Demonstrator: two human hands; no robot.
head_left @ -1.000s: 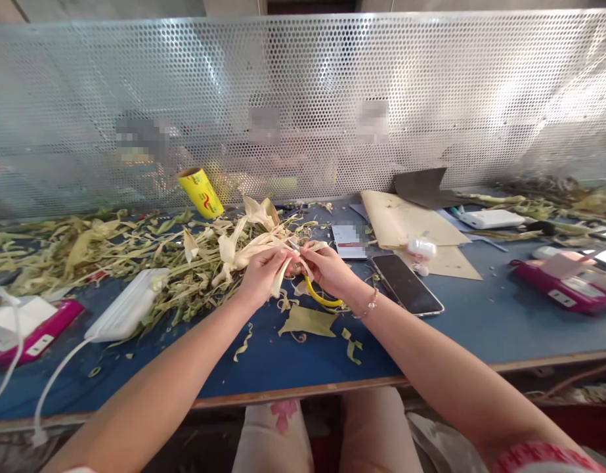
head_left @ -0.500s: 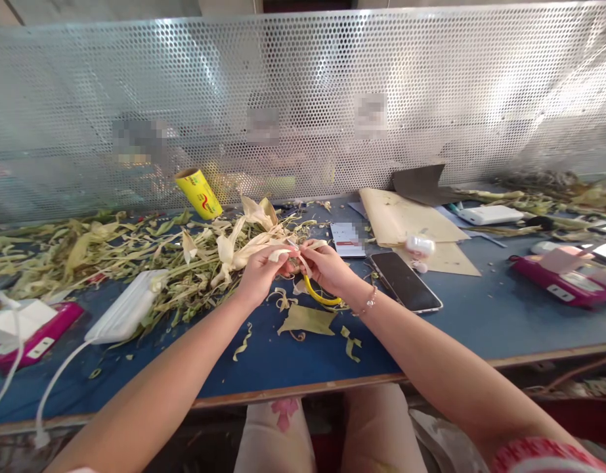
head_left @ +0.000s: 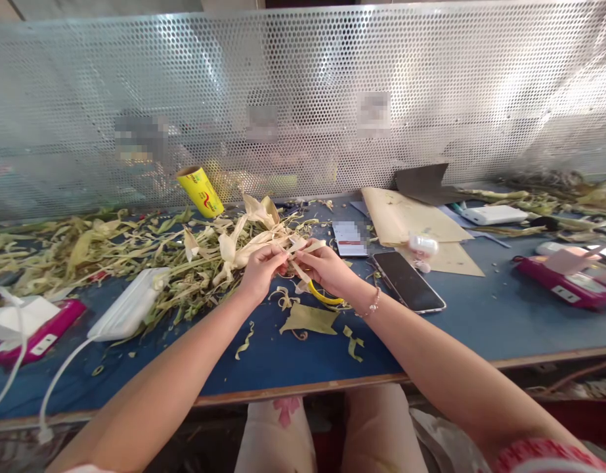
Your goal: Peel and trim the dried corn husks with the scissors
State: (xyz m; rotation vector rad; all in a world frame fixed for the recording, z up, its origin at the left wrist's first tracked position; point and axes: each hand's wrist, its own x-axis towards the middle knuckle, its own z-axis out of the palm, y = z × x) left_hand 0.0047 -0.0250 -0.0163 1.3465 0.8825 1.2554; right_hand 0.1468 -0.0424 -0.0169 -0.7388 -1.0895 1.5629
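Note:
Over the middle of the table, my left hand pinches a thin pale strip of dried husk between thumb and fingers. My right hand grips the same strip from the other side, its fingertips close to the left ones. A yellow curved handle shows just below my right hand; the rest of it is hidden. Pale dried husks lie in a heap right behind my left hand. Nearer to me are a flat piece of husk and several curled scraps.
Dried leaves cover the left side, with a white power bank among them. A yellow tube leans near the perforated metal screen. Right of my hands lie a phone, an earphone case and brown paper.
My fingers have shifted slightly on the pale husk strip, and its ends now stand differently between them. Both hands stay close together in the same place. The view has moved a little.

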